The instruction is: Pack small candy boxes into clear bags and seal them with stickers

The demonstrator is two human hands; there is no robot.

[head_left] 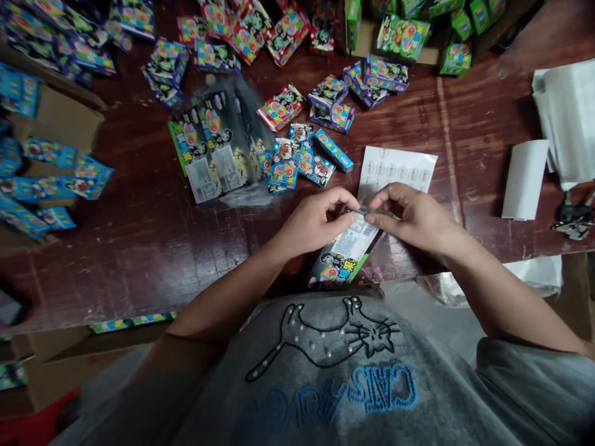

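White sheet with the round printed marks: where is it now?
In the head view, the white sheet lies right of centre on the table, partly hidden by the right hand, with the loose blue boxes to its left.

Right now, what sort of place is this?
Probably a small hand-packing workstation, perhaps for candy: loose blue cartons and purple cartons on a dark-red table, a sheet of round stickers, and a printed plastic pouch pinched between left hand and right hand.
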